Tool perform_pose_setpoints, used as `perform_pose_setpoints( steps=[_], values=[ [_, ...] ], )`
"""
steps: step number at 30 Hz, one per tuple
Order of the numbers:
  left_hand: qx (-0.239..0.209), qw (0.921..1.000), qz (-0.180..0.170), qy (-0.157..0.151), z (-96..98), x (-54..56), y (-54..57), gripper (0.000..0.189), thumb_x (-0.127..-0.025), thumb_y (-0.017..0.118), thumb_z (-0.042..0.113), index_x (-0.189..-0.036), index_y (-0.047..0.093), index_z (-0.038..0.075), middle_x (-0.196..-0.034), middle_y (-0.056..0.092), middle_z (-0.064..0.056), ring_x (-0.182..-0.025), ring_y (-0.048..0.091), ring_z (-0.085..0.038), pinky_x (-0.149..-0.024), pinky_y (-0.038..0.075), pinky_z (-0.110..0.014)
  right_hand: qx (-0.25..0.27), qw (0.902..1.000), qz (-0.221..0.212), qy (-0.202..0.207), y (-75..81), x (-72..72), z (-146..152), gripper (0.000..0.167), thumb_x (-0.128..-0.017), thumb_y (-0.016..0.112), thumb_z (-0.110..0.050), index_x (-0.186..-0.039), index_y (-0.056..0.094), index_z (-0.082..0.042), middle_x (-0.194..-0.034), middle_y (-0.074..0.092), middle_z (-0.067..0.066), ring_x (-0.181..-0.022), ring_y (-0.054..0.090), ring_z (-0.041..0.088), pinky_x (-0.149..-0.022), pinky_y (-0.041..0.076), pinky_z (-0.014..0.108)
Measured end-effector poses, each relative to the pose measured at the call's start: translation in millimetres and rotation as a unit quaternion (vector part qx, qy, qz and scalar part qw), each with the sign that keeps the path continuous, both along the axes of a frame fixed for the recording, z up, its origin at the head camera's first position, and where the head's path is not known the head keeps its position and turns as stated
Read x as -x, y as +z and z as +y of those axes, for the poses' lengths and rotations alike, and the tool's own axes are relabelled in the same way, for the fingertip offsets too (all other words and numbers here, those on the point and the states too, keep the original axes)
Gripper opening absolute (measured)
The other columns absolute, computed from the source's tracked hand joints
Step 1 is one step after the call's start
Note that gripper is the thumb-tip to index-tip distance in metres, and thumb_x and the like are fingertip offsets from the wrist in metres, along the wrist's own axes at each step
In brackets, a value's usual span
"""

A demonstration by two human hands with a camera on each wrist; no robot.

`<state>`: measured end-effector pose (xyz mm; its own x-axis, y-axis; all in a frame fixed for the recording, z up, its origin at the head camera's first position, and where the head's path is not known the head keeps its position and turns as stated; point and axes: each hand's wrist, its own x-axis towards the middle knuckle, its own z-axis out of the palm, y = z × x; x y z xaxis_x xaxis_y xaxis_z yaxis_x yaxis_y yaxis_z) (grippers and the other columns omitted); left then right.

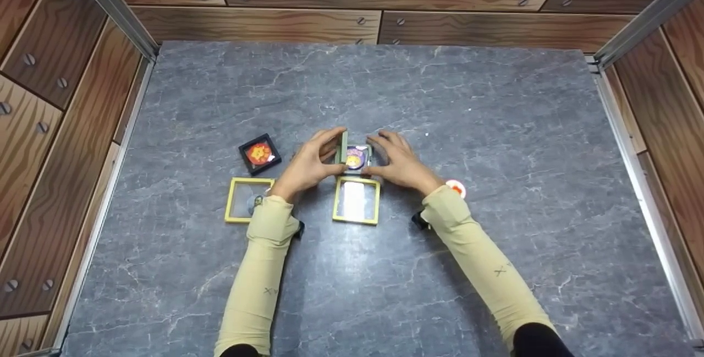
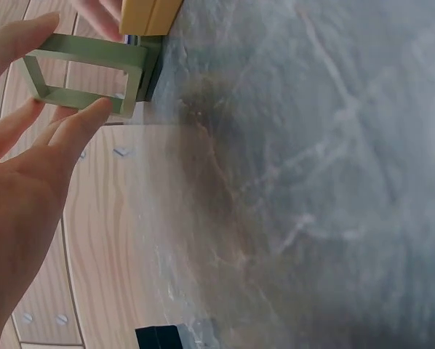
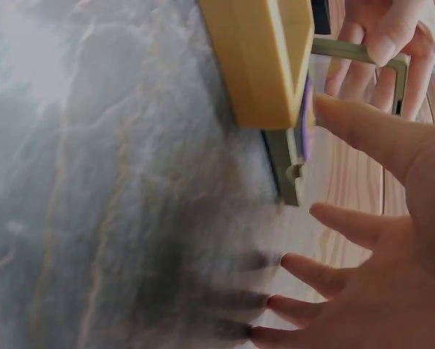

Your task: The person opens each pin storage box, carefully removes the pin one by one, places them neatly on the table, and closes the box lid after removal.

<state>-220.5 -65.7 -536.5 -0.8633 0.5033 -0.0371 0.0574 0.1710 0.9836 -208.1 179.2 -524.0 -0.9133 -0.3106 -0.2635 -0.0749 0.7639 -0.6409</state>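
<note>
Two hands meet at the middle of the grey marble-patterned tabletop point(image 1: 495, 126), working on a small olive-green square display case point(image 1: 356, 157) with a purple and yellow round piece showing inside it. The left hand point(image 1: 311, 164) holds the case's hinged green frame lid point(image 2: 86, 73), which stands raised on edge: the thumb lies along its top and the fingertips point(image 2: 94, 115) touch its lower rail, a light pinch with the fingers nearly straight. The right hand point(image 1: 399, 161) sits on the opposite side of the case, fingers spread and relaxed; its thumb point(image 3: 363, 127) reaches toward the green base point(image 3: 286, 163), though whether it presses the base or only hovers beside it is hard to tell from the blurred wrist view. So the lid lies to the left of the base, its hinge line running away from the person, and the left hand is the nearer one to it. Just in front of the case, touching or nearly so, lies a yellow square frame case point(image 1: 356, 200) with a clear window. A second yellow frame point(image 1: 245, 199) lies beside the left forearm, a black square case with an orange piece point(image 1: 259, 154) sits beyond it, and a small red and white round token point(image 1: 456, 187) shows behind the right wrist.
</note>
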Motion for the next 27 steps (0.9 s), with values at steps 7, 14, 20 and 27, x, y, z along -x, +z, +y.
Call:
perform_pose_setpoints(
  steps=[7,14,20,27],
  values=[
    [0.011,0.9999,0.002,0.003,2.0,0.5,1.4,0.083,-0.088,0.076,-0.010,-0.161,0.039,0.001,-0.160,0.043,-0.018,-0.158,0.039,-0.030,-0.128,0.039,-0.028,0.063,0.9951,0.069,-0.033,4.2,-1.9,-21,0.053,-0.095,0.078,-0.024,-0.143,0.064,-0.007,-0.147,0.056,0.018,-0.142,0.047,0.037,-0.125,0.040,0.053],
    [0.014,0.9999,0.006,0.006,4.8,0.8,1.6,0.084,-0.087,0.079,-0.008,-0.161,0.040,0.000,-0.160,0.043,-0.018,-0.156,0.042,-0.030,-0.127,0.040,-0.027,0.024,0.9941,0.105,0.014,1.1,-0.9,-37,0.051,-0.090,0.080,-0.016,-0.135,0.067,0.004,-0.134,0.063,0.021,-0.126,0.054,0.037,-0.112,0.048,0.050],
    [0.022,0.9997,0.013,0.003,5.7,1.6,0.5,0.085,-0.087,0.081,-0.005,-0.161,0.040,0.001,-0.160,0.044,-0.018,-0.156,0.043,-0.029,-0.126,0.040,-0.025,-0.003,0.9944,0.100,0.034,-3.2,1.4,-40,0.053,-0.090,0.080,-0.016,-0.136,0.065,0.005,-0.138,0.058,0.020,-0.126,0.049,0.036,-0.111,0.049,0.050],
    [0.027,0.9995,0.017,0.001,3.4,2.6,1.0,0.085,-0.087,0.080,-0.007,-0.161,0.039,0.000,-0.159,0.045,-0.019,-0.156,0.043,-0.030,-0.127,0.039,-0.027,-0.008,0.9945,0.096,0.041,-3.6,4.6,-44,0.050,-0.088,0.079,-0.014,-0.132,0.066,0.005,-0.137,0.055,0.020,-0.125,0.048,0.036,-0.109,0.050,0.049]
  ],
)
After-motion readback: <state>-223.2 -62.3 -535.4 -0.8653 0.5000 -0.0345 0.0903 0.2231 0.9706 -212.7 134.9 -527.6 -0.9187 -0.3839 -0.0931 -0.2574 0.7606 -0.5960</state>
